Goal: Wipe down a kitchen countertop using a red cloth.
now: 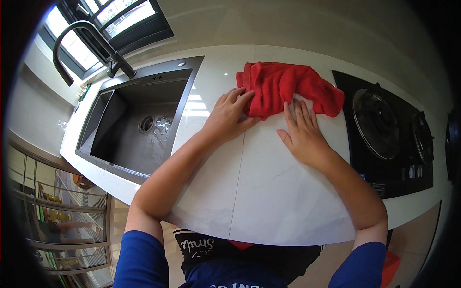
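A bunched red cloth (273,86), soft like a towel, lies in folds on the white countertop (284,194). At its left side is my left hand (227,115), fingertips on the cloth's edge and thumb along its lower corner. Whether those fingers grip the fabric or just rest on it is unclear. My right hand (302,133) lies palm down with fingers spread, below the middle of the cloth. Its fingertips reach a pale patch framed by the red folds; what that patch is cannot be made out.
On the left is a dark sink (122,126) with wet spots near its drain, and a tall curved faucet (119,64) behind it. A black gas cooktop (389,133) sits at the right, close to the cloth's right end. A wall runs along the back.
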A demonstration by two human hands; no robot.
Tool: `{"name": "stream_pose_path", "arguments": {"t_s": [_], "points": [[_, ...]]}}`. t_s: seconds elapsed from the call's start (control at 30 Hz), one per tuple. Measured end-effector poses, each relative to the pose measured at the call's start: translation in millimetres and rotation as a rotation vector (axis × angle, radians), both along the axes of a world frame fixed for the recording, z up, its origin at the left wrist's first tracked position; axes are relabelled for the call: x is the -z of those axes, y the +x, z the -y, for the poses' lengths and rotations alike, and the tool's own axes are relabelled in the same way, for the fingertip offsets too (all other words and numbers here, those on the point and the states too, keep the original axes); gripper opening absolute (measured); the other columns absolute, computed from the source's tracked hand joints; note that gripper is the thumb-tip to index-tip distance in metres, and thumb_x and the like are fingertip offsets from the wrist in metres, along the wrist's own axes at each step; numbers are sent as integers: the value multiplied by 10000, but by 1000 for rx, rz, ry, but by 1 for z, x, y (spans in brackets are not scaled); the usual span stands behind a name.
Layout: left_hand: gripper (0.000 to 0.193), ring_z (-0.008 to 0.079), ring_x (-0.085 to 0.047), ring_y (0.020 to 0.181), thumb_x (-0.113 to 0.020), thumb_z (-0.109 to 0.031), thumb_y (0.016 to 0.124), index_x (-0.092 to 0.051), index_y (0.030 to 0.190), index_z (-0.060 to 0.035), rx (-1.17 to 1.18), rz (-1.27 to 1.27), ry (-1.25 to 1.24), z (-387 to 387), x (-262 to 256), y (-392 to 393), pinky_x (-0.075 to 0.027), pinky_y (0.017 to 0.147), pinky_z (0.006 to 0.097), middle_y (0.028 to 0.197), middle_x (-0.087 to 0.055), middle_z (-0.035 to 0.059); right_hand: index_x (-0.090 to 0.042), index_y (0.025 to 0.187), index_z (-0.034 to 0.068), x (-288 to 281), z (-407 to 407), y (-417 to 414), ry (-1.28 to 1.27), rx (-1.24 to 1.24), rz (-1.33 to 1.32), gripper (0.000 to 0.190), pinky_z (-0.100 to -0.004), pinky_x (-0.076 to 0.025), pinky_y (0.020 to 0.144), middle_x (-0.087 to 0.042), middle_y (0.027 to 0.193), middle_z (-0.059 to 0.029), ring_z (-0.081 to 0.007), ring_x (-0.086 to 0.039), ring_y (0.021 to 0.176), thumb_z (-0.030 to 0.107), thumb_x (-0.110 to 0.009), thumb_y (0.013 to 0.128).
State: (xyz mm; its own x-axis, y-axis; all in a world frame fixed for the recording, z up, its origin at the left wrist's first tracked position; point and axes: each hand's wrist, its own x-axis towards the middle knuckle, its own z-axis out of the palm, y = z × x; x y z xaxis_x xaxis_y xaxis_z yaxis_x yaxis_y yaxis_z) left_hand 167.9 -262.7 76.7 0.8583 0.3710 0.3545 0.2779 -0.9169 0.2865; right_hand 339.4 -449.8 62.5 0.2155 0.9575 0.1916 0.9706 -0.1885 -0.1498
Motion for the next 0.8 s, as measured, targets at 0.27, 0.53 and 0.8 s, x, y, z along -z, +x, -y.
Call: {"name": "stream_pose_path", "arguments": {"t_s": [0.27,0.53,0.8], "points": [[324,404,-593,1219,-619,-261,973,-642,1260,-111,54,118,-61,1,-4,3,-491,1001,471,1280,-643,217,-190,1597,39,-1,2,-4,67,11,-7,741,-599,-176,1206,-258,1562,-360,-504,-206,1489,414,-490,1032],[241,400,-626,1153,-529,-148,953,-621,1157,-58,-535,-346,8,-59,-42,-38,-513,943,517,1197,-678,194,-297,1595,129,-27,69,-126,-235,-509,-19,713,-772,-147,1103,-157,1643,-293,-552,-113,1497,516,-440,1013],[706,404,-316,1481,-625,-384,890,-429,1511,-112,159,120,95,-29,-22,-5,-212,1185,625,1583,-363,222,-257,1613,161,-42,77,-125,-283,-672,-105,1010,-802,-149,1070,-109,1647,-310,-599,-61,1483,745,-563,847]]}}
